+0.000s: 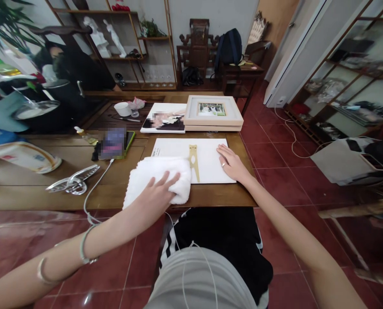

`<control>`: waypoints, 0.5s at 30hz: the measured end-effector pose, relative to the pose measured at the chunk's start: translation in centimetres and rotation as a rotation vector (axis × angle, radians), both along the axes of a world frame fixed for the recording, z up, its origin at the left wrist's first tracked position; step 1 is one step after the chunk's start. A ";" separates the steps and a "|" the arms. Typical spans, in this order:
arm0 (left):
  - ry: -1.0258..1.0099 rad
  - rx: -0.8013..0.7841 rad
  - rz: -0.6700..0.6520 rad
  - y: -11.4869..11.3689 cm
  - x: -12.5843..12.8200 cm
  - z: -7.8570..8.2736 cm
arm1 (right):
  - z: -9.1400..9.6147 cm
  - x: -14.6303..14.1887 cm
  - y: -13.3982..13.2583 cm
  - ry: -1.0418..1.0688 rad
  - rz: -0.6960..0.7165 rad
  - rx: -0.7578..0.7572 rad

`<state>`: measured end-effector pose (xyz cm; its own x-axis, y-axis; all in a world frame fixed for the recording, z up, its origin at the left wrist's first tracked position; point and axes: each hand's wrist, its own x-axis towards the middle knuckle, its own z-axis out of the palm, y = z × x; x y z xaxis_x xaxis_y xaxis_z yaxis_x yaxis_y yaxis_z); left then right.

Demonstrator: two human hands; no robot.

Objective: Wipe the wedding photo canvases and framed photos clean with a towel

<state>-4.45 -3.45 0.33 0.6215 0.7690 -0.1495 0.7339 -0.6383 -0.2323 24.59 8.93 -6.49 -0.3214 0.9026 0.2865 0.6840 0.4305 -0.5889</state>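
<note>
left hand point(161, 191), spread, rests on a cloth point(146, 171) partly covering the white panel point(208, 161). right hand point(233, 165) seems flat there; work looks midway.

Grey top point(199, 281), black bottoms point(218, 231) worn.
The bottoms are striped with white; the top is overlaid by a forked white cord point(193, 243). Two pale bangles point(82, 248) are worn on the left arm point(123, 227), one ring point(224, 165) on the right hand point(231, 165).

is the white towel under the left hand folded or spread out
Folded, it seems: the white towel lies as a thick, compact pad with a rounded right edge, the left hand resting on it.
</note>
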 end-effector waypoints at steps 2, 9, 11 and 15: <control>-0.018 0.020 0.022 0.8 -0.4 -0.4 | 0.0 0.0 0.0 0.006 0.001 0.003; -0.078 0.098 0.207 8.8 -1.3 -1.7 | 0.0 0.1 0.0 0.031 0.005 0.015; -0.116 0.109 0.227 11.3 -1.8 -2.1 | 0.0 0.1 0.0 0.029 0.006 0.009; -0.205 0.120 0.205 14.7 -3.4 -2.8 | 0.0 0.1 0.0 0.034 0.015 0.006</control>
<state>-7.82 11.27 -2.45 0.4595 0.8859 0.0627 0.8838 -0.4492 -0.1308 24.70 8.94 -6.45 -0.3250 0.8958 0.3032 0.6567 0.4445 -0.6092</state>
